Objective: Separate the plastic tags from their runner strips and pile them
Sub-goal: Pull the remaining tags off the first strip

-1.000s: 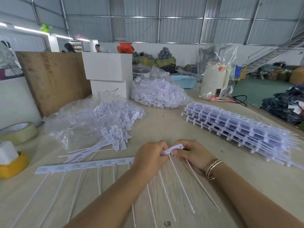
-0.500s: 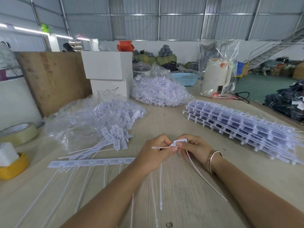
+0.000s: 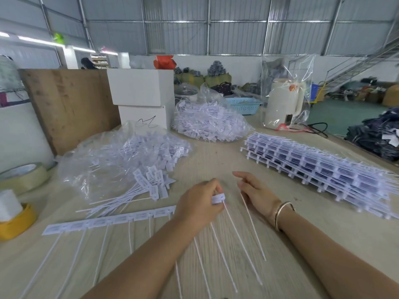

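From the head view, the left hand (image 3: 198, 209) gripped the heads of several plastic tags (image 3: 218, 199), their tails fanning back toward the person. The right hand (image 3: 255, 192), just to the right, pinched one freed tag (image 3: 252, 225) by its top, its long axis running toward the body. The pile of loose tags (image 3: 151, 186) lay left and ahead of the left hand, which was nearer. The runner strip (image 3: 112, 220) stretched leftward on the table (image 3: 302, 244).

No wording or number is showing clearly enough to read: the round red sticker (image 3: 292, 87) on the cream kettle (image 3: 281, 104) is appearing only as a blur.
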`<state>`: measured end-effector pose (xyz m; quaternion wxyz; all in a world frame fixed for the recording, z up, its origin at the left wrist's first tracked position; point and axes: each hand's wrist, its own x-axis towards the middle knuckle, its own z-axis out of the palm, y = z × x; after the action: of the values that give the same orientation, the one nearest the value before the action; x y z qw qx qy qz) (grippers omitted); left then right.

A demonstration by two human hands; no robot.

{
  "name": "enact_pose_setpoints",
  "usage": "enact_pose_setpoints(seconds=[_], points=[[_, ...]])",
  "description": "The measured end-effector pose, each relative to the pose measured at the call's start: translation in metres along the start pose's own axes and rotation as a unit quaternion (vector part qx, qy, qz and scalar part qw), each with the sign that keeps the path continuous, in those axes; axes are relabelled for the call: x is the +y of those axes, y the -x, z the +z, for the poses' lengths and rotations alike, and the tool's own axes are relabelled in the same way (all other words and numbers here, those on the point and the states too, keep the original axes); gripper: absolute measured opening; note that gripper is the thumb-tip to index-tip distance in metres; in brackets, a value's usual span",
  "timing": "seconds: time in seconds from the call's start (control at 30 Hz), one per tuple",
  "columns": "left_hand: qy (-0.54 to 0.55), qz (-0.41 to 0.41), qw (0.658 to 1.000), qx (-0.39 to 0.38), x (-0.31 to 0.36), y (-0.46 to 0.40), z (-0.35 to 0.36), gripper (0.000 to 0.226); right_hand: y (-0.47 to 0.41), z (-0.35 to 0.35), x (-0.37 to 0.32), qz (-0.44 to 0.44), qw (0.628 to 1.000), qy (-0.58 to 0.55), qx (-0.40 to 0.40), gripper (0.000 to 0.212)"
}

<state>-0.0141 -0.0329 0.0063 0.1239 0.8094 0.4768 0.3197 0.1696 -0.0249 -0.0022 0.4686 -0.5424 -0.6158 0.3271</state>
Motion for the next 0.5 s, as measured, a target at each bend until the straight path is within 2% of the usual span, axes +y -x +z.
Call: enact_pose_setpoints(seconds=[0.13, 0.37, 0.5], points=[[0.001, -0.021, 1.000, -0.001, -0.0002, -0.0022, 0.0013, 0.032, -0.0016, 0.0003, 0.0005, 0.004, 1.000, 0.004, -0.010, 0.033], [0.028, -0.041, 0.998, -0.050, 0.0031, -0.0027, -0.0040, 0.020, 0.0034, 0.0059, -0.0053, -0.057, 0.994, 0.094, -0.024, 0.028], [0.013, -0.021, 0.996, -0.083, 0.0056, 0.0018, -0.0018, 0.025, 0.0052, 0.0065, -0.0086, -0.054, 0.986, 0.151, -0.040, 0.032]])
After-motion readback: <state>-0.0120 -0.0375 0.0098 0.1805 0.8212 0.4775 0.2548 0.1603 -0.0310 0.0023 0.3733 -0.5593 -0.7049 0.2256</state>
